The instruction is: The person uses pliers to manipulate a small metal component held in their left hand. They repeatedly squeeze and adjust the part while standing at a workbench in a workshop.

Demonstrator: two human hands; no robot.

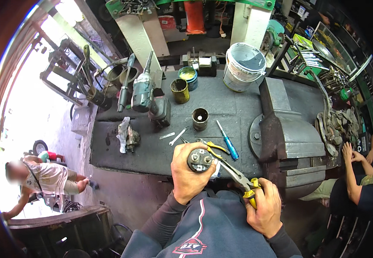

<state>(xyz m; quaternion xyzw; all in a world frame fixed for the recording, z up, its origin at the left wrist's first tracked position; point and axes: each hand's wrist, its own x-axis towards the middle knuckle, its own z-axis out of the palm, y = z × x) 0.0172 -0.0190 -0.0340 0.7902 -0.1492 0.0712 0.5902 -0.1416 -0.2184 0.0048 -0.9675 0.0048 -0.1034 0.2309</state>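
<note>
My left hand [189,176] is wrapped round a dark cylindrical part, which looks like a starter solenoid [200,160]; two bolt terminals show on its upturned round face. My right hand [265,209] grips long-nose pliers [239,176] by their yellow handles. The pliers' jaws point up and left, toward the solenoid; whether the tips touch it, I cannot tell. Just beyond my left hand lie yellow-handled pliers [218,147], partly hidden. A blue-handled screwdriver [230,147] rests to their right, and a combination wrench [178,136] to their left.
The dark bench [147,163] carries a large vise [292,137] on the right. A cordless impact wrench [145,94], small cans [179,91], a brown cup [200,119] and a white bucket [243,68] stand farther back. A person [49,176] is at the left; another person's arms [353,172] show at right.
</note>
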